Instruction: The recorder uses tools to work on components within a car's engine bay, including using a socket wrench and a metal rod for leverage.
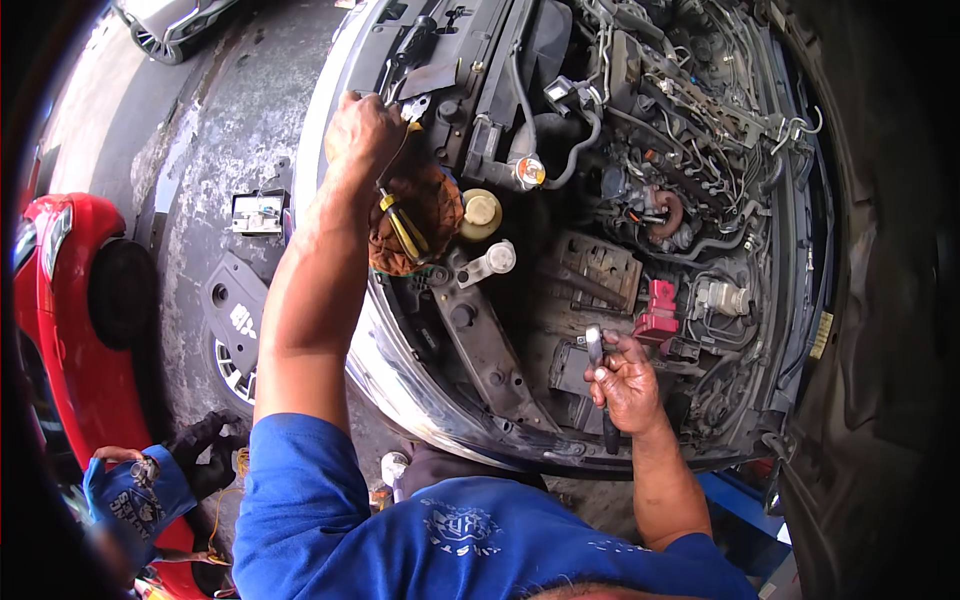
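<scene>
In my right hand point(628, 385) is a ratchet wrench point(594, 347), its metal head pointing up and its black handle below my fingers. The hand is above the near part of the open engine bay. My left hand point(362, 135) reaches to the car's front edge, fingers curled; what they grip, if anything, is hidden. Just beyond lie a black-handled tool point(412, 42) and a thin dark flat piece point(428, 80). A yellow-and-black screwdriver point(405, 230) rests on a crumpled orange-brown rag point(440, 205) beneath my left wrist.
Around the bay are a radiator cap point(528, 172), a yellowish reservoir cap point(481, 212), a white cap point(500, 257), a rusty tray point(610, 268) and a red cover point(656, 312). On the floor left sits a battery point(260, 213). Another person point(140, 495) is beside a red car point(85, 320).
</scene>
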Motion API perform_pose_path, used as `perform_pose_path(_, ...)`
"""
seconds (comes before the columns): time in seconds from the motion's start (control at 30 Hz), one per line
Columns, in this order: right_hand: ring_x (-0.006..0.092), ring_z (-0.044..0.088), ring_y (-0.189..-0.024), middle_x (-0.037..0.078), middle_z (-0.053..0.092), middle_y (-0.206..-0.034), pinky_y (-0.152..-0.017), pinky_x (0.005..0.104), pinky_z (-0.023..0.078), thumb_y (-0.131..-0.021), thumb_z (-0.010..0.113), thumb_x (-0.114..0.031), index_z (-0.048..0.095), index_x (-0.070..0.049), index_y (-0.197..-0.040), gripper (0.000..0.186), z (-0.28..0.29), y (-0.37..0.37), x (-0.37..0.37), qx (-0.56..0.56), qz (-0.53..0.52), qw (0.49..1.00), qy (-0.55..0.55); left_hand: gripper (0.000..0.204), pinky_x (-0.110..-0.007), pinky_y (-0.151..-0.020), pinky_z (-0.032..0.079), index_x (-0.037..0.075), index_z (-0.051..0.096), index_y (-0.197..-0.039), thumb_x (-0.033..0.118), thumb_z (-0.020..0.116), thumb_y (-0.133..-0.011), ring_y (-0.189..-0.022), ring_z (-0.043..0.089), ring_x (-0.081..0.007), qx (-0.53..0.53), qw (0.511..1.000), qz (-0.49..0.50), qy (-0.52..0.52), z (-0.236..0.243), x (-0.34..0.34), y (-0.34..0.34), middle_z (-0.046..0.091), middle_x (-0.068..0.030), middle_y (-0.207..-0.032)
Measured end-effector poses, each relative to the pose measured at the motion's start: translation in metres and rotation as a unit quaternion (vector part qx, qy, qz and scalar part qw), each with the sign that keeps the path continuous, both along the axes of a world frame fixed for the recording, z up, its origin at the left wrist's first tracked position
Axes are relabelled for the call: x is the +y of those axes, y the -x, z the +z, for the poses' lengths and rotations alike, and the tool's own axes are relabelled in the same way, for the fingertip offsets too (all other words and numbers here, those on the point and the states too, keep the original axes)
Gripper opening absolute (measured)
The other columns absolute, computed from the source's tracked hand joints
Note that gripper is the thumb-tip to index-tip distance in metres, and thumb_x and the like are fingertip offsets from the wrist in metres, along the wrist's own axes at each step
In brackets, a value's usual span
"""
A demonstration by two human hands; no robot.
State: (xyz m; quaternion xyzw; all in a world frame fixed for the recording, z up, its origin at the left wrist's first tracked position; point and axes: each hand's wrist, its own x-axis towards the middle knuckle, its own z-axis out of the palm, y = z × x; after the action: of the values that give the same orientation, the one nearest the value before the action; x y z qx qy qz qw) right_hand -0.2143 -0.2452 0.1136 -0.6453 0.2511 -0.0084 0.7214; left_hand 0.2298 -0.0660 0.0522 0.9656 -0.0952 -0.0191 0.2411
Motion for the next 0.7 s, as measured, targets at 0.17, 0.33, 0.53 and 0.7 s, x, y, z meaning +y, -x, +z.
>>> perform_pose_path(0.17, 0.0092, 0.054, -0.062, 0.011, 0.064, -0.092, -0.054, 0.0235, 0.048, -0.098, 0.059, 0.002, 0.042, -0.012, -0.146, 0.052, 0.004, 0.014, -0.003, 0.025, -0.030, 0.999, -0.009, 0.065, -0.045, -0.082, 0.057, -0.003, 0.072, -0.102, 0.060, 0.071, -0.085, -0.094, 0.072, -0.0332, 0.122, 0.990, -0.055, -0.051, -0.008, 0.013, -0.021, 0.073, -0.0225, -0.099)
perform_pose_path(0.33, 0.0075, 0.052, -0.060, 0.011, 0.061, -0.092, -0.055, 0.0221, 0.047, -0.098, 0.056, 0.005, 0.040, -0.012, -0.147, 0.054, 0.009, 0.030, -0.009, 0.052, -0.045, 0.998, 0.002, 0.077, -0.045, -0.087, 0.055, -0.002, 0.071, -0.112, 0.060, 0.086, -0.068, -0.100, 0.068, -0.0356, 0.153, 0.982, -0.112, -0.014, -0.025, 0.065, 0.026, 0.069, -0.0235, -0.104)
perform_pose_path(0.53, 0.0075, 0.052, -0.060, 0.010, 0.062, -0.092, -0.054, 0.0219, 0.047, -0.099, 0.057, 0.003, 0.040, -0.014, -0.148, 0.055, 0.006, 0.030, -0.004, 0.048, -0.010, 0.999, 0.000, 0.070, -0.044, -0.098, 0.052, 0.007, 0.065, -0.133, 0.051, 0.079, -0.080, -0.109, 0.064, -0.0369, 0.125, 0.987, -0.097, 0.022, 0.010, 0.058, 0.083, 0.064, -0.0218, -0.113)
perform_pose_path(0.7, 0.0074, 0.052, -0.060, 0.010, 0.062, -0.092, -0.054, 0.0215, 0.046, -0.099, 0.057, 0.003, 0.040, -0.015, -0.149, 0.055, 0.010, 0.025, 0.006, 0.038, 0.000, 0.999, -0.010, 0.038, -0.045, -0.097, 0.051, 0.008, 0.072, -0.117, 0.034, 0.071, -0.089, -0.108, 0.065, -0.0376, 0.103, 0.993, -0.030, -0.053, -0.024, 0.086, 0.079, 0.067, -0.0222, -0.114)
